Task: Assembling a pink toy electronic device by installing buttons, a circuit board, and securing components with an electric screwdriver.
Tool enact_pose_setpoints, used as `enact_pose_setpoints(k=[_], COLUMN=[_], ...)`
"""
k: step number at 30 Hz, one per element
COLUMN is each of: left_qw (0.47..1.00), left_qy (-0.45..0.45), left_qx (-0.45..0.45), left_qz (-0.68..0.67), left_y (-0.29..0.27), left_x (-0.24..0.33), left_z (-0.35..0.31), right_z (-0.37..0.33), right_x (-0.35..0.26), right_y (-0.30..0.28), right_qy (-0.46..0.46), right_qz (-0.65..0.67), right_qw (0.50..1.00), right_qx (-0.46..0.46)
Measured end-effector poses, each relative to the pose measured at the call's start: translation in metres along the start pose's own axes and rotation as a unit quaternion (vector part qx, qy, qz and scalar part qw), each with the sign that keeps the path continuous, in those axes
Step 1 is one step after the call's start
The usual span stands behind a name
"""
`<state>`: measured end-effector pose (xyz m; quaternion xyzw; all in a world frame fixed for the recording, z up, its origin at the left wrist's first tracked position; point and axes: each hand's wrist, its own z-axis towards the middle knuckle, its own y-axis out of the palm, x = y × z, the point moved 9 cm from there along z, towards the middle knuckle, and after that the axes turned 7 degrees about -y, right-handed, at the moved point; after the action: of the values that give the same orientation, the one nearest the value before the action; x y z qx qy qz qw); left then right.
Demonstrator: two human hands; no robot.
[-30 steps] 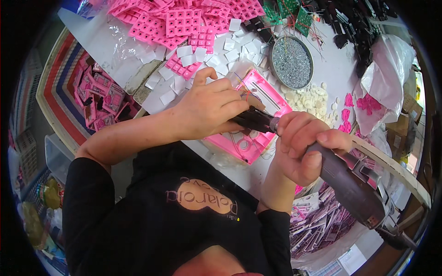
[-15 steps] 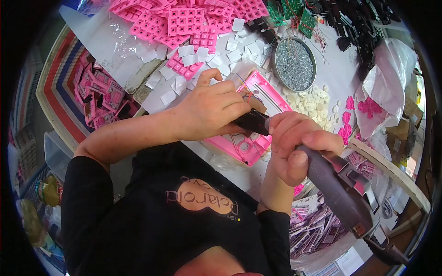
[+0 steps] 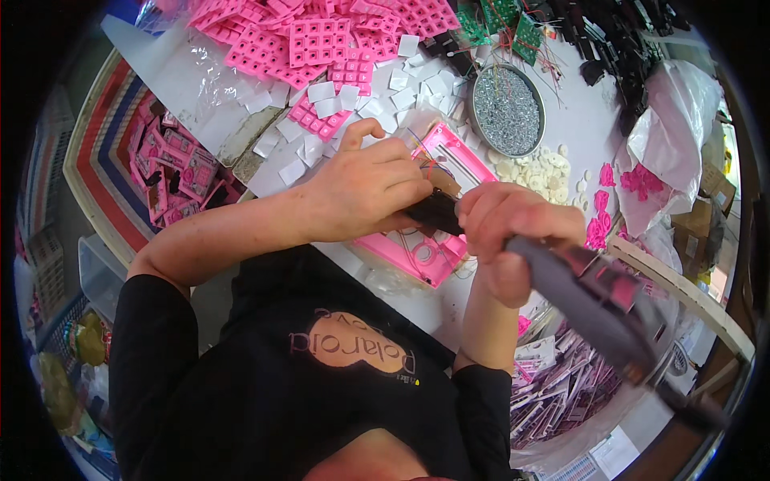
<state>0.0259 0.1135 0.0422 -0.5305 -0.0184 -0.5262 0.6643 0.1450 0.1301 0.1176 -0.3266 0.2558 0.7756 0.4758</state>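
Note:
My right hand point(image 3: 520, 232) is wrapped round a dark grey electric screwdriver point(image 3: 577, 297), whose body slopes down to the right and is blurred by motion. Its front end points left at a black plastic part point(image 3: 437, 212). My left hand point(image 3: 365, 188) grips that part from the other side, its index finger raised and bent. Beneath both hands lies a pink plastic casing point(image 3: 469, 157) with thin wires and a round speaker-like ring inside. The screwdriver's tip is hidden by my right fingers.
Pink keypads point(image 3: 321, 42) and white square pieces point(image 3: 313, 148) lie beyond my left hand. A round tin of small screws point(image 3: 507, 111) stands beside cream-coloured discs point(image 3: 541, 175). Green circuit boards point(image 3: 527, 38) and black parts point(image 3: 609, 48) lie at the back. A bag of pink-white parts point(image 3: 561, 393) stands at lower right.
The screwdriver's rear end has swung slightly right and down, and my right hand has tilted and shifted a little up and left. My left hand still holds the black part.

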Motion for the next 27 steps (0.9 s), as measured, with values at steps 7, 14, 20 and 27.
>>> enact_pose_setpoints(k=[7,14,20,27], left_qw=[0.999,0.988,0.982,0.993], left_qy=[0.027,-0.101,-0.131,-0.094], left_qx=[-0.012,0.001,-0.007,-0.058], left_qz=[0.025,-0.117,-0.133,0.041], left_y=[0.002,0.006,0.014,0.017], left_x=[-0.002,-0.029,-0.028,-0.005], left_z=[0.008,0.008,0.005,0.016], right_z=[-0.056,-0.062,-0.072,-0.035], right_x=[0.017,0.005,0.039,0.010], right_y=[-0.051,-0.056,-0.096,-0.067], right_qy=[0.287,0.154,0.490,0.245], right_qz=[-0.235,-0.422,-0.368,-0.528], right_qw=[0.927,0.888,0.790,0.808], right_qx=[-0.047,-0.099,0.000,-0.089])
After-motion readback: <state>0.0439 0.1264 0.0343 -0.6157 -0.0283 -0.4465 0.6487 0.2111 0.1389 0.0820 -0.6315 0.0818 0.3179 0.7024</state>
